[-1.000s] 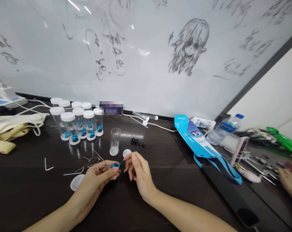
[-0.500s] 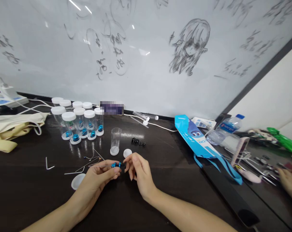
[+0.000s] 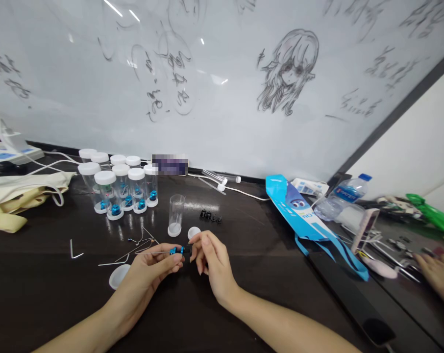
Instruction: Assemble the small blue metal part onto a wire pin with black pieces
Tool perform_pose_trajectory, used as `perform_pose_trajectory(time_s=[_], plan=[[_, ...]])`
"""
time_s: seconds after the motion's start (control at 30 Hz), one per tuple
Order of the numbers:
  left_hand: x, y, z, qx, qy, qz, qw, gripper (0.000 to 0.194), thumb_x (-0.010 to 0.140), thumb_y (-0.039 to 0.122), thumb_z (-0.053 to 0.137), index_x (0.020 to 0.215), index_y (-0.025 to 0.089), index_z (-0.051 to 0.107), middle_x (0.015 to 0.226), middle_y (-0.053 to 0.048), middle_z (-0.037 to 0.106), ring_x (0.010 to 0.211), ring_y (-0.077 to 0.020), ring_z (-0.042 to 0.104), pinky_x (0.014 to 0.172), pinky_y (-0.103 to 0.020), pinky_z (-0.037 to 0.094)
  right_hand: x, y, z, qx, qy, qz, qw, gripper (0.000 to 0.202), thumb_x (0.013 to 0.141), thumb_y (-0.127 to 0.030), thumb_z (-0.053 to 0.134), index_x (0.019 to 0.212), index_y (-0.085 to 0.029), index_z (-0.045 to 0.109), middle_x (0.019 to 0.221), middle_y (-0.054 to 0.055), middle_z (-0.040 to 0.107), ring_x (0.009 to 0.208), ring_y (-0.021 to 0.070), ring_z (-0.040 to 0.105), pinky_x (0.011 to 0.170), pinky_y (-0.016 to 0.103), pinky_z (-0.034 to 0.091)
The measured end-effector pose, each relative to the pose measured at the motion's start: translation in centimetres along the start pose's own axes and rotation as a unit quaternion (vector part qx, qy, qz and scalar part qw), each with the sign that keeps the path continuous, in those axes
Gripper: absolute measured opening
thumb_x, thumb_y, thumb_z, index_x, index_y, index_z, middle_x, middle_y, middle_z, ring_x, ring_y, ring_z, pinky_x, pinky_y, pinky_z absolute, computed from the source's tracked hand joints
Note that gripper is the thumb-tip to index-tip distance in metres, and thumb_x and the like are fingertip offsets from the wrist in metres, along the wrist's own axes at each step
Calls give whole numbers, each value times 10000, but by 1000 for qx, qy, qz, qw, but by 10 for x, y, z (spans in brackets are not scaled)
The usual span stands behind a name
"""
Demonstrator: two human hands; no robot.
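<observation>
My left hand (image 3: pixel 152 264) pinches a small blue metal part (image 3: pixel 173 251) between thumb and fingers. A thin metal rod (image 3: pixel 148 253) sticks out of it to the left. On the right end of the blue part is a small black piece (image 3: pixel 186 250). My right hand (image 3: pixel 212 264) has its bent fingertips closed at that black piece, partly hiding it. Behind the hands, a clear open tube (image 3: pixel 177 213) stands on a white base, with a white cap (image 3: pixel 194 232) lying beside it. Another white cap (image 3: pixel 118 276) lies by my left wrist.
Several capped clear tubes (image 3: pixel 121 189) with blue parts inside stand back left. Hex keys (image 3: pixel 75 251) and wires (image 3: pixel 143 241) lie left of centre; small black parts (image 3: pixel 210 215) lie behind my right hand. A blue bag (image 3: pixel 299 211) and another person's hand (image 3: pixel 437 274) are at right.
My hands and the blue part stay almost still. The other person's hand at the far right has shifted slightly left.
</observation>
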State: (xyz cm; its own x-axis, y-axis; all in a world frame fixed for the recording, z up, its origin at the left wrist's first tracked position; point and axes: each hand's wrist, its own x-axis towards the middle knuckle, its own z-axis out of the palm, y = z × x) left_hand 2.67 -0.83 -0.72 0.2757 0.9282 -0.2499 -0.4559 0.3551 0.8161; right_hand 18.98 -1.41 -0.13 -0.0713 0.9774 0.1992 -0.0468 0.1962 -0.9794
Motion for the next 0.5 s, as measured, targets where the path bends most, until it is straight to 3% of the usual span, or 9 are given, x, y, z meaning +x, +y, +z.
perform_pose_trajectory(time_s=[0.5], plan=[[1,0,1,-4,14,-1,1000,230,609,222,883,798,169,764,683,-15,752,631,-94,649,665,-151,525,-1,1,1,7,3,-15,1000,371,996,-451,416,900,-153,614,656,-15,545,418,37,398,385,168,235]])
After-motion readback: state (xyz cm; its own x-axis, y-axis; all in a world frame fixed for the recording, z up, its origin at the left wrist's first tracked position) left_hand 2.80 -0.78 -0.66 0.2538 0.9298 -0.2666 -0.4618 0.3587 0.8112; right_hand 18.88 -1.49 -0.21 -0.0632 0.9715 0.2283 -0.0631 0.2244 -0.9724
